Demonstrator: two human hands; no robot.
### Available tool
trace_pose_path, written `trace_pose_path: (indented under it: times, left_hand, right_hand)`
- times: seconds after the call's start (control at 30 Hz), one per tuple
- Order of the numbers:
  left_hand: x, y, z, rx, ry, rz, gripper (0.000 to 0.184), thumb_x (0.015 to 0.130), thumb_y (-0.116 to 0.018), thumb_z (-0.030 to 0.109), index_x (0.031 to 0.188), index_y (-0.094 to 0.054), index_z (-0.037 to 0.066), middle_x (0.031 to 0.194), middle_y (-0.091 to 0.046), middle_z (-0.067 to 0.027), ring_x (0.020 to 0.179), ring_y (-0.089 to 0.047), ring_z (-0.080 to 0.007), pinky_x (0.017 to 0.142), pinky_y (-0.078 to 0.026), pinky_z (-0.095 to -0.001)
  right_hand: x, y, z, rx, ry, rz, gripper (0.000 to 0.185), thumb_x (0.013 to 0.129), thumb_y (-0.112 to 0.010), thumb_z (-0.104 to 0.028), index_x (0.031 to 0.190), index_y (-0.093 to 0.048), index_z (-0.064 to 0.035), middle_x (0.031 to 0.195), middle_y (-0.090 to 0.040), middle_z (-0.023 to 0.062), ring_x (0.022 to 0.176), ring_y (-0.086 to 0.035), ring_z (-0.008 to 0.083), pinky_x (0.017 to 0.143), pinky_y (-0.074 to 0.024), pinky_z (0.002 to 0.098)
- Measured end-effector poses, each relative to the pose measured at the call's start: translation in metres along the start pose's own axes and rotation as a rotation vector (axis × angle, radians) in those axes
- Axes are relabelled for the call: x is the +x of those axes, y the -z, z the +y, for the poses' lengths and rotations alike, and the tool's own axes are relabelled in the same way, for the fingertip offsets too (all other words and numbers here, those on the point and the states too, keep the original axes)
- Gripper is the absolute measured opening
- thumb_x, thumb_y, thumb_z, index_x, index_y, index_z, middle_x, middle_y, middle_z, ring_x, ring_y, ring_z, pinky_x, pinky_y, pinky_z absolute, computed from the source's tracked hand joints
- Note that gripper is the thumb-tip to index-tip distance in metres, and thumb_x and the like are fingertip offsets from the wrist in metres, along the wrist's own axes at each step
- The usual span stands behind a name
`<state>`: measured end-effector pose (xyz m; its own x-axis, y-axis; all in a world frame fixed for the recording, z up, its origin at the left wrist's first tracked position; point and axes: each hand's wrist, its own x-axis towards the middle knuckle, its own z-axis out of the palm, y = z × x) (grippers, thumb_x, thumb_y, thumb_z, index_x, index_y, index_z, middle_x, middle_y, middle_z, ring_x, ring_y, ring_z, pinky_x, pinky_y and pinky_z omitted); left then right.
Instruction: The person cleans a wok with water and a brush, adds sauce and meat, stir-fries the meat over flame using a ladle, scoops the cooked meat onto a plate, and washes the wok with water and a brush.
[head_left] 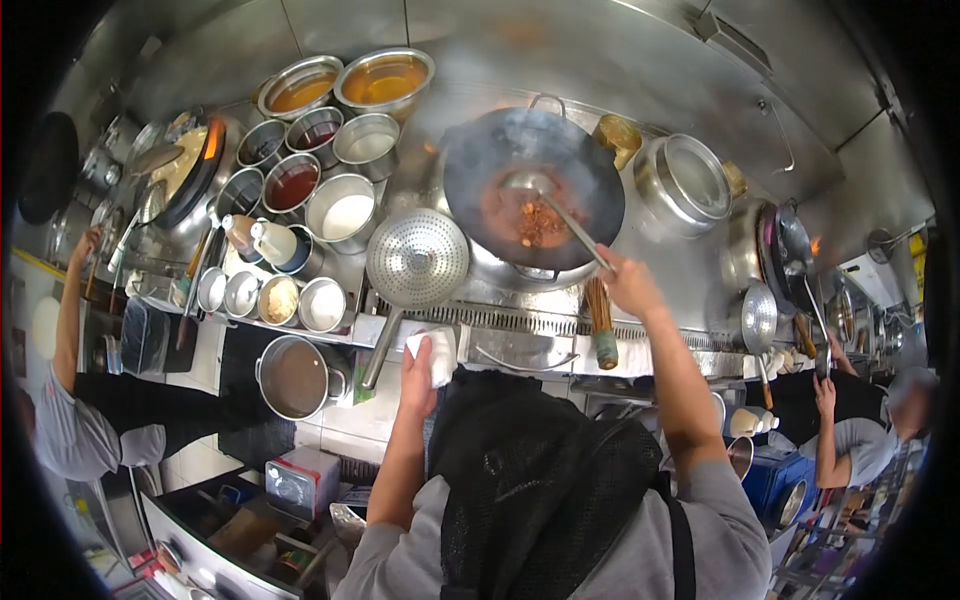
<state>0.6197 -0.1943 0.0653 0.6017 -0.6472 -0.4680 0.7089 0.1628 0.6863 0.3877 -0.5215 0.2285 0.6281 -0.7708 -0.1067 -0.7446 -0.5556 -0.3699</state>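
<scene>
Forearm of the right arm angles forward toward the wok (472, 170), elbow bent, with the right hand (630, 284) just off the wok's near right side. Fingers on that one are curled shut around the handle of a ladle (530, 183), so no real gap there. Ladle slants down and away from the fingers, and its bowl is inside the wok, right by some chunky reddish-brown food (542, 224). So the food's ahead and a bit left of those fingers, with smoky haze over the wok.

Left arm's bent too, left hand (418, 378) raised on the near left side of the wok, well apart from it. Its fingers are partly closed on a bunched white cloth (442, 352).

Near that hand, a perforated strainer (418, 256) lies left of the wok, handle pointing back toward the person. Bristly brush (602, 328) with a green end is near right of the wok.
</scene>
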Motion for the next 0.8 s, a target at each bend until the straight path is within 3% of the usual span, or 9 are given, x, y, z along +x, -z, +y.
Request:
trace_pose_path:
  times: [0.13,0.2,0.33,0.4,0.43,0.5,0.63,0.7,0.8]
  left_hand:
    - [-0.004,0.007,0.001,0.018,0.013,0.034,0.041,0.107,-0.06,0.031,0.139,-0.052,0.006,0.12,-0.067,-0.0077,0.101,-0.069,-0.0197,0.08,-0.058,-0.0365]
    - [-0.004,0.007,0.002,0.027,0.013,0.053,0.042,0.107,-0.059,0.032,0.139,-0.052,0.006,0.118,-0.067,-0.0074,0.097,-0.069,-0.0193,0.075,-0.058,-0.0348]
    - [-0.004,0.006,0.007,0.059,0.034,0.021,0.041,0.107,-0.059,0.032,0.138,-0.053,0.006,0.115,-0.068,-0.0071,0.094,-0.069,-0.019,0.07,-0.057,-0.0339]
    - [-0.002,0.001,0.011,0.035,0.061,0.04,0.046,0.107,-0.06,0.027,0.144,-0.048,0.002,0.126,-0.064,-0.0104,0.108,-0.066,-0.0209,0.089,-0.057,-0.0361]
    - [0.002,0.002,0.01,0.035,0.065,0.041,0.046,0.107,-0.06,0.027,0.144,-0.048,0.002,0.126,-0.064,-0.0104,0.108,-0.066,-0.0209,0.089,-0.057,-0.0361]
    - [0.007,0.003,0.006,0.046,0.037,0.042,0.041,0.107,-0.059,0.031,0.138,-0.053,0.005,0.115,-0.068,-0.0079,0.094,-0.07,-0.0195,0.07,-0.057,-0.0348]
    - [0.007,-0.006,0.008,0.035,0.051,0.05,0.041,0.107,-0.059,0.031,0.139,-0.052,0.005,0.116,-0.068,-0.008,0.095,-0.07,-0.0197,0.072,-0.058,-0.0353]
    - [0.005,-0.009,0.011,0.058,0.044,0.031,0.041,0.107,-0.059,0.03,0.138,-0.053,0.005,0.115,-0.068,-0.008,0.096,-0.07,-0.02,0.074,-0.058,-0.036]
    - [0.005,-0.008,0.01,0.031,0.015,0.043,0.038,0.107,-0.058,0.03,0.136,-0.054,0.005,0.115,-0.068,-0.0079,0.096,-0.07,-0.02,0.076,-0.059,-0.0358]
  right_hand:
    - [-0.03,0.008,-0.022,0.07,0.037,0.074,0.053,0.096,-0.062,-0.02,0.149,-0.055,-0.021,0.099,-0.071,0.0306,0.095,-0.068,0.0506,0.088,-0.0548,0.0578]
    - [-0.035,-0.009,-0.021,-0.109,-0.07,-0.053,0.05,0.095,-0.063,-0.018,0.145,-0.059,-0.0162,0.097,-0.07,0.0316,0.093,-0.068,0.0508,0.085,-0.0551,0.0565]
    - [-0.025,-0.005,0.004,0.02,0.007,0.011,0.05,0.096,-0.062,-0.018,0.146,-0.059,-0.0195,0.096,-0.071,0.0309,0.095,-0.068,0.0502,0.087,-0.0544,0.057]
    - [-0.03,0.013,0.002,0.067,0.046,0.098,0.049,0.096,-0.062,-0.019,0.145,-0.059,-0.021,0.096,-0.071,0.0302,0.095,-0.069,0.0492,0.086,-0.0544,0.0572]
    - [-0.035,0.019,-0.005,0.065,0.043,0.095,0.049,0.096,-0.062,-0.019,0.145,-0.059,-0.021,0.096,-0.071,0.0302,0.095,-0.069,0.0492,0.086,-0.0544,0.0572]
    - [-0.043,0.022,-0.023,-0.041,-0.024,0.059,0.046,0.097,-0.062,-0.02,0.142,-0.062,-0.0185,0.097,-0.071,0.0304,0.096,-0.069,0.0491,0.087,-0.0546,0.0564]
    - [-0.026,-0.017,-0.008,-0.145,-0.111,-0.029,0.044,0.097,-0.062,-0.021,0.141,-0.062,-0.0168,0.094,-0.071,0.0303,0.092,-0.069,0.049,0.083,-0.0551,0.0554]
    - [-0.011,-0.016,0.022,0.017,0.081,0.057,0.049,0.098,-0.06,-0.025,0.147,-0.057,-0.0221,0.092,-0.072,0.0287,0.09,-0.07,0.0488,0.083,-0.0556,0.0555]
    - [-0.021,0.014,-0.005,0.049,0.086,0.109,0.05,0.099,-0.06,-0.026,0.149,-0.056,-0.0227,0.097,-0.072,0.0294,0.09,-0.07,0.0487,0.084,-0.0562,0.0549]
